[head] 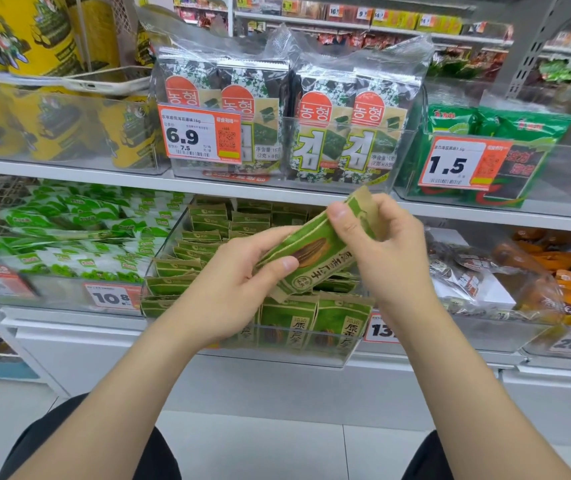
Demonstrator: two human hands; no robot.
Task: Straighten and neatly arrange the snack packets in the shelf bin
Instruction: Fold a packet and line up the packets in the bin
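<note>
1. Shop shelves (pixel 69 168) face me, with a clear shelf bin (pixel 308 355) of green snack packets (pixel 208 233) in the middle.
2. Both my left hand (pixel 239 275) and right hand (pixel 384 251) pinch a tilted stack of packets (pixel 311 252) just above it.

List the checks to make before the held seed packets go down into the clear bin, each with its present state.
1. Left hand grip on the seed packets' lower end: ok.
2. Right hand grip on their upper end: ok, pinched.
3. Held packets upright like the bin's rows: not ok, tilted diagonally.
4. Front-row packets in the clear bin upright: ok.
5. Free slot beneath the hands: cannot tell, hands hide it.
</note>
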